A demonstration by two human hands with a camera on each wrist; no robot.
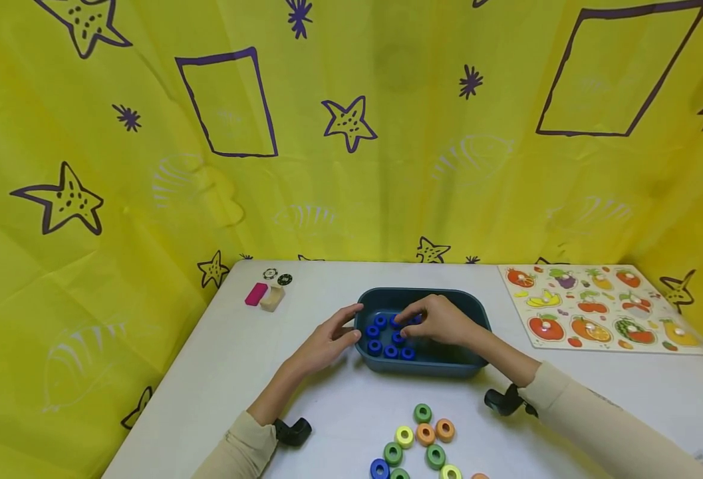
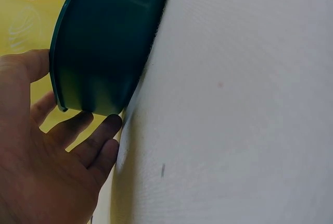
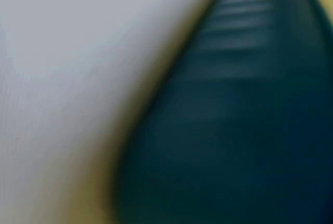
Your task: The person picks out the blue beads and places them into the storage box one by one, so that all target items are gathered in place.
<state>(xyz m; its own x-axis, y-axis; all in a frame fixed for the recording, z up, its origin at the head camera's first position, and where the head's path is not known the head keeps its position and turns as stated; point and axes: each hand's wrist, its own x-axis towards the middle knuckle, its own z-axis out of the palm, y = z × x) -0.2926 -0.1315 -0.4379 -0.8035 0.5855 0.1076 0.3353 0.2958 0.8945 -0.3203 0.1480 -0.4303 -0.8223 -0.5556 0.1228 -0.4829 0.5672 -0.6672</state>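
A dark teal plastic bin [image 1: 423, 367] stands on the white table, with several small blue rings [image 1: 375, 346] lying in its left half. My left hand [image 1: 322, 346] is at the bin's left end, its fingers loosely spread. In the left wrist view that hand [image 2: 57, 146] has its thumb at the rim and its fingertips against the outer end wall. Inside the bin, my right hand [image 1: 441, 320] reaches down with bent fingers. Its index finger and thumb are at the blue rings; whether they pinch one cannot be made out. The right wrist view shows only the blurred bin side [image 3: 223, 130].
Several green, yellow, orange and blue rings [image 1: 425, 434] lie in front of the bin. A fruit puzzle board [image 1: 602, 313] is at the back right. At the back left are a pink block [image 1: 257, 294], a wooden piece [image 1: 272, 299] and two small discs [image 1: 284, 279].
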